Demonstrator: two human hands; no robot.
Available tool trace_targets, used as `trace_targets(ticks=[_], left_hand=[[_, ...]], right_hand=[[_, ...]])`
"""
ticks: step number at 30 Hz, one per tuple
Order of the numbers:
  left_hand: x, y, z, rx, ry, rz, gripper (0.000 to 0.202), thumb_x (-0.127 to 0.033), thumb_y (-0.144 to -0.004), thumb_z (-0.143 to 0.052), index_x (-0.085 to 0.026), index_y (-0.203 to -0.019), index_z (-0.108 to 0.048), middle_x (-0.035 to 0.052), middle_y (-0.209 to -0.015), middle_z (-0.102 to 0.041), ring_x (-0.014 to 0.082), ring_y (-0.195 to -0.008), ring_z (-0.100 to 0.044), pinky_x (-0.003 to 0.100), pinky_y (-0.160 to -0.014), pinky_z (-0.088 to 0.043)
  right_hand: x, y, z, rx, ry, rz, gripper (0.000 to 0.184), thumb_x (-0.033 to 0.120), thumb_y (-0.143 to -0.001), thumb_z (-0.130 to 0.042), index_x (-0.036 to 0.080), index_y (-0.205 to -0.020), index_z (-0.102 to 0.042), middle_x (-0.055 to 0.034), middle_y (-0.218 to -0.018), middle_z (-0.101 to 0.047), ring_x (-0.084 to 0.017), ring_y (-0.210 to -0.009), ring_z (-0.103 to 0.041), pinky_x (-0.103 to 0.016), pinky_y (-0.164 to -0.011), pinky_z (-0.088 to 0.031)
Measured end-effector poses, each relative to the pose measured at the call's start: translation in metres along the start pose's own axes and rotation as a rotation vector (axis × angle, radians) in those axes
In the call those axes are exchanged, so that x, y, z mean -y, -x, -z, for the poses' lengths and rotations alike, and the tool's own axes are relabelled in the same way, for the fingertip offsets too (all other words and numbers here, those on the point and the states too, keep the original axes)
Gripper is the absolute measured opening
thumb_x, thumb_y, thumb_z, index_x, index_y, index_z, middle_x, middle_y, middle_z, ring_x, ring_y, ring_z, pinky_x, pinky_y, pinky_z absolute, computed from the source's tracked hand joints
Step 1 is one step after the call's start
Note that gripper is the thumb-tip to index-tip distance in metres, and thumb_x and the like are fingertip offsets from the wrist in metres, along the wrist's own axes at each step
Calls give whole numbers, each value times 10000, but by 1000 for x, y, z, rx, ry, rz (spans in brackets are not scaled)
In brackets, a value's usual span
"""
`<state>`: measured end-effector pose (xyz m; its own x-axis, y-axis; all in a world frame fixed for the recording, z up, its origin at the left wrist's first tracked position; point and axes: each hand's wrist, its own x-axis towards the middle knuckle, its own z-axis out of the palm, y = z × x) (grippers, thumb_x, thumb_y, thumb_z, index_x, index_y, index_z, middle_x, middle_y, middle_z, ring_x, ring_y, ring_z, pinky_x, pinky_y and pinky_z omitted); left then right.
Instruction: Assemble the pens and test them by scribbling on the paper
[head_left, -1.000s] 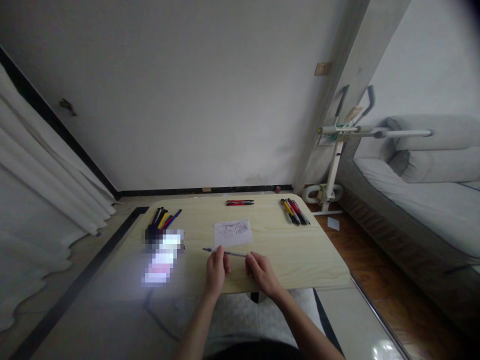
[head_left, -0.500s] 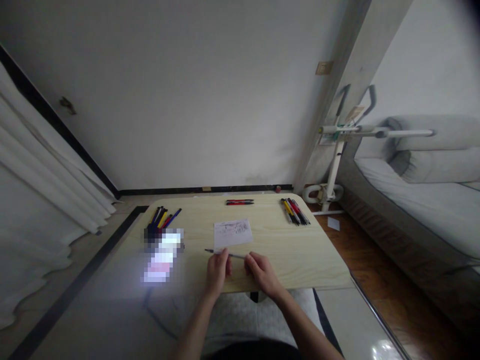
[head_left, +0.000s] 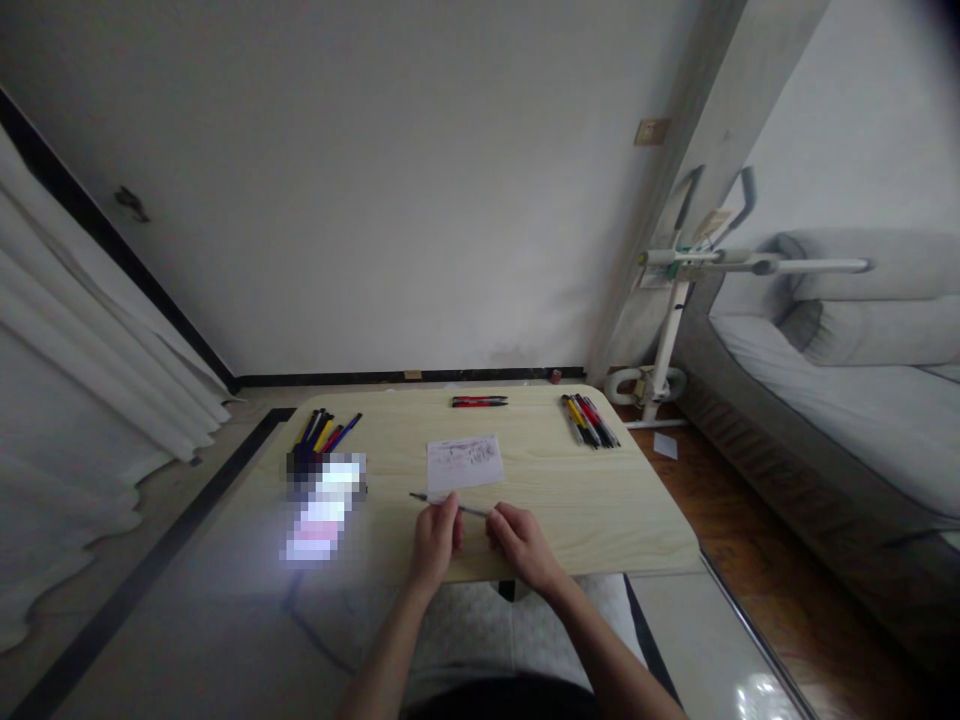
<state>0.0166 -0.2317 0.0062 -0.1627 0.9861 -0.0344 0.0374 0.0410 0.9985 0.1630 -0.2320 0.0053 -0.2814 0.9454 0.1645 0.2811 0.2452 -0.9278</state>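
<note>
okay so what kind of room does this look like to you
Likely a room in a home, perhaps a living room or bedroom: a padded grey sofa or bed stands on the right, with what looks like exercise equipment beside it, and a white curtain hangs on the left.

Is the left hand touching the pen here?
Touching: the head view shows the left hand gripping the pen, its thumb lying across the barrel.
</note>
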Motion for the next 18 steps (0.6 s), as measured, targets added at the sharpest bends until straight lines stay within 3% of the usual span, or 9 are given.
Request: trace_targets(ticks=[18], left_hand=[[1, -4, 1, 28, 32, 52, 458, -482, -788, -402, -178, -446, -397, -41, -323, -403, 87, -310, -398, 198, -375, -316]], right_hand=[[-2, -2, 2, 52, 88, 18, 366, 351, -886, -347, 155, -637, -529, 2, -579, -540, -105, -560, -498, -202, -546, -348]])
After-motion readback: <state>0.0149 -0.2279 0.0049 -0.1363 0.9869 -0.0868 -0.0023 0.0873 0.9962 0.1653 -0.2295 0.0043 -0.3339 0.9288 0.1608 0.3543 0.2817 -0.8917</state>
